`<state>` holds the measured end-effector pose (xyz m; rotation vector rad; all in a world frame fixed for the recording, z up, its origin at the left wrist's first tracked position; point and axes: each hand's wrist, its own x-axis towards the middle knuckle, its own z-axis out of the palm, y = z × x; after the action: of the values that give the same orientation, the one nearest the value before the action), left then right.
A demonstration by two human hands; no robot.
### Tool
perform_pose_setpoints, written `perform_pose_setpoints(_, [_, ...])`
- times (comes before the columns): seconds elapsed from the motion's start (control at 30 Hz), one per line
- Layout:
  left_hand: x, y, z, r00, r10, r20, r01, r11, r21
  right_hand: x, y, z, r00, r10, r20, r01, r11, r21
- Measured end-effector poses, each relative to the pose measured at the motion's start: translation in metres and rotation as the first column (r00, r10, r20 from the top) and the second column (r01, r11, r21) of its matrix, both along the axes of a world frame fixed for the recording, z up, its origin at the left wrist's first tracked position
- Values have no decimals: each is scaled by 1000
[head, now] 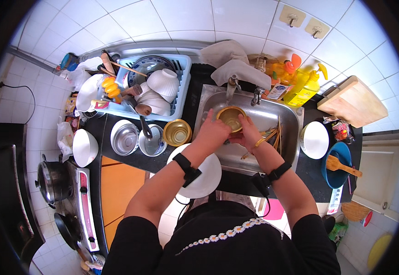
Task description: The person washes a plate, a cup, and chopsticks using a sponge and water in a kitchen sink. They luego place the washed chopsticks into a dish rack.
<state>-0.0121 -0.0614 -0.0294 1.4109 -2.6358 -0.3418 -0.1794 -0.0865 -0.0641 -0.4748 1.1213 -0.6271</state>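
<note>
Over the sink, my right hand [249, 130] grips a small gold-coloured metal bowl [233, 111] by its right side, thumb on the rim. On the other side, my left hand [215, 130] has its fingers at the bowl's left rim, one finger stretched out past it. The bowl is tilted with its opening towards me, and the hands hide its lower part. Beneath is the stainless steel sink [261, 111]. Several wooden chopsticks [275, 137] lie in its right half. Close behind the bowl stands the metal tap [232, 84]; whether water runs I cannot tell.
A second gold bowl [177, 133] and a white plate [203, 172] are left of the sink. The blue dish rack [185, 82] holds white bowls. Yellow soap bottles [302, 91] stand behind the sink; a white bowl [314, 140] and blue basin [335, 175] lie right.
</note>
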Motion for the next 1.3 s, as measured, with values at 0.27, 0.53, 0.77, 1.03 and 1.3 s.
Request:
perform_pose_setpoints(0.27, [-7, -2, -6, 994, 54, -96, -46, 995, 84, -8, -3, -12, 998, 53, -16, -53, 998, -18])
perform_pose_setpoints(0.53, [-9, -13, -4, 879, 425, -218, -267, 816, 512, 11, -4, 3, 992, -38, -117, 22, 990, -136])
perform_pose_setpoints(0.77, [-6, -30, -47, 402, 693, -598, -146, 694, 705, 24, -20, -42, 974, -129, -188, -1, 822, -570])
perform_pose_setpoints(1.03, [-16, -48, -8, -283, 891, -355, 185, 414, 891, 31, -15, -49, 930, -202, -307, -115, 635, -764])
perform_pose_setpoints(1.3, [-25, -48, -19, -372, 859, -351, 264, 461, 848, 30, -29, -36, 972, -189, -140, 50, 748, -662])
